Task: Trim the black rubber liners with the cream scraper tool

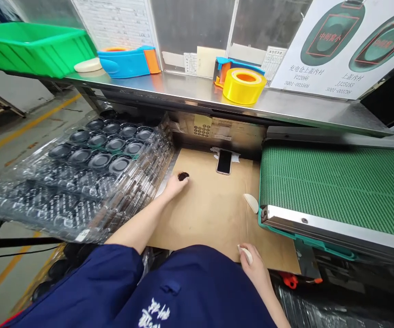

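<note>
Left hand (173,187): narrow pinch on dark round insert (183,176), above kraft cardboard sheet (204,218). Right hand (254,268): holding cream crescent piece (246,254) at near edge. Second crescent piece (251,203) lies right, beside green conveyor belt (334,187); stacked clear trays (145,182) left.

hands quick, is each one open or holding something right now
Left hand: closed, holding a small dark round piece.
Right hand: closed, holding a curved off-white piece.
</note>
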Motion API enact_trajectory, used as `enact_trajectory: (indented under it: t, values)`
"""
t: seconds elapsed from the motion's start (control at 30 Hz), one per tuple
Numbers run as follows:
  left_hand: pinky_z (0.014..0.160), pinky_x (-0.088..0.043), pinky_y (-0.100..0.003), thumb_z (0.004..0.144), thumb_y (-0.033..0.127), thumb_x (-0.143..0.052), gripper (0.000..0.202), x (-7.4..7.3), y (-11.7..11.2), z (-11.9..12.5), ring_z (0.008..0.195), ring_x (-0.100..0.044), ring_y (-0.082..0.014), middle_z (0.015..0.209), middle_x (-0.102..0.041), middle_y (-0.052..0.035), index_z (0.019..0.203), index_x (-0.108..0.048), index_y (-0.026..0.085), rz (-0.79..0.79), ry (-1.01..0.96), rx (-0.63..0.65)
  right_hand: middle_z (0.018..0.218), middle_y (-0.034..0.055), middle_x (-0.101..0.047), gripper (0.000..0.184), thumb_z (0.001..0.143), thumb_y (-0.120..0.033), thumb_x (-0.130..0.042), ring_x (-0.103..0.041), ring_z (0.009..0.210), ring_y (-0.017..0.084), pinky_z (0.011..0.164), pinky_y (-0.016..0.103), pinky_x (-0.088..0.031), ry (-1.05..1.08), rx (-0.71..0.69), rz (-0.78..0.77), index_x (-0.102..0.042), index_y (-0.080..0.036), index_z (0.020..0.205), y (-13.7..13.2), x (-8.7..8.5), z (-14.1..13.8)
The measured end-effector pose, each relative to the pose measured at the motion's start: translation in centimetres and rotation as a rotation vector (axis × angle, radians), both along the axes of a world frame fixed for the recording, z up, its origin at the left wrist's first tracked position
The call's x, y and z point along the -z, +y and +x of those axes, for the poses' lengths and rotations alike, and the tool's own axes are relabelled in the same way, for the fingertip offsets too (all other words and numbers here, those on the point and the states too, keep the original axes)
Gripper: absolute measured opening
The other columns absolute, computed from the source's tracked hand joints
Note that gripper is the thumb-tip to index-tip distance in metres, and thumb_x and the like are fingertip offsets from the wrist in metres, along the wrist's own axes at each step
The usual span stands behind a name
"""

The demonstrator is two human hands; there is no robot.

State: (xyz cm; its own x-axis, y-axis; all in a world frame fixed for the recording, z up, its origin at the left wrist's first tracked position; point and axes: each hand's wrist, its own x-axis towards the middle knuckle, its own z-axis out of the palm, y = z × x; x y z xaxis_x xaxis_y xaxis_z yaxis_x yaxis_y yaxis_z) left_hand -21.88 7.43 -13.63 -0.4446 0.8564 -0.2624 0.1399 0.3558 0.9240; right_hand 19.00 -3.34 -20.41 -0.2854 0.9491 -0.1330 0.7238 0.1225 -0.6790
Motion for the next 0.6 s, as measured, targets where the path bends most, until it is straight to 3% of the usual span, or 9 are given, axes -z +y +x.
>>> enact_trajectory:
  t: [0.1, 0.23, 0.33, 0.43, 0.53, 0.6]
  values:
    - [0.092, -0.057, -0.045, 0.096, 0.051, -0.059, 0.048, -2.4, -2.7, 2.3, 0.105, -0.067, -0.0229, 0.124, -0.066, -0.0124, 0.127, -0.061, 0.015, 0.116, -0.38, 0.111, 0.106, 0.008, -0.072, 0.031, 0.095, -0.043, -0.042, -0.072, 0.096, 0.022, 0.089, 0.034, -0.058, -0.024, -0.001, -0.006, -0.066, -0.025, 0.102, 0.2, 0.2, -0.1]
    - [0.091, -0.058, -0.042, 0.083, 0.071, -0.061, 0.074, -5.9, -6.7, 4.8, 0.102, -0.071, -0.028, 0.124, -0.068, -0.0173, 0.127, -0.063, 0.011, 0.239, -0.8, 0.207, 0.106, 0.0077, -0.071, 0.032, 0.095, -0.043, -0.04, -0.071, 0.093, 0.022, 0.084, 0.033, -0.057, -0.092, -0.02, -0.01, -0.066, -0.025, 0.101, 0.3, -0.2, -0.4]
    - [0.084, -0.059, -0.036, 0.08, 0.071, -0.064, 0.077, -7.7, -8.7, 5.6, 0.097, -0.071, -0.0263, 0.119, -0.069, -0.0166, 0.127, -0.063, 0.011, 0.283, -1.006, 0.232, 0.104, 0.0053, -0.071, 0.029, 0.095, -0.042, -0.042, -0.071, 0.088, 0.021, 0.074, 0.032, -0.056, -0.154, -0.055, -0.011, -0.066, -0.027, 0.1, 0.4, -1.2, -0.8]
    - [0.079, -0.059, -0.033, 0.077, 0.07, -0.069, 0.077, -8.6, -9.9, 5.6, 0.094, -0.072, -0.0246, 0.115, -0.069, -0.0154, 0.125, -0.063, 0.011, 0.297, -1.13, 0.245, 0.107, 0.004, -0.07, 0.027, 0.095, -0.041, -0.045, -0.07, 0.086, 0.021, 0.07, 0.031, -0.054, -0.206, -0.077, 0.0, -0.067, -0.029, 0.105, 0.8, -2.2, -1.5]
    - [0.078, -0.059, -0.031, 0.075, 0.068, -0.073, 0.076, -9.0, -10.8, 5.2, 0.093, -0.072, -0.0244, 0.114, -0.069, -0.0148, 0.124, -0.064, 0.011, 0.302, -1.194, 0.249, 0.126, 0.0084, -0.065, 0.034, 0.095, -0.037, -0.046, -0.068, 0.105, 0.026, 0.088, 0.039, -0.054, -0.219, -0.083, 0.037, -0.063, -0.028, 0.124, 1.3, -2.5, -2.7]
    - [0.079, -0.059, -0.031, 0.075, 0.066, -0.074, 0.074, -9.1, -11.3, 4.9, 0.094, -0.072, -0.0242, 0.115, -0.069, -0.0147, 0.124, -0.064, 0.011, 0.302, -1.217, 0.245, 0.143, 0.0118, -0.057, 0.045, 0.092, -0.037, -0.052, -0.06, 0.125, 0.032, 0.104, 0.048, -0.048, -0.208, -0.095, 0.059, -0.058, -0.027, 0.135, 1.5, -2.4, -3.8]
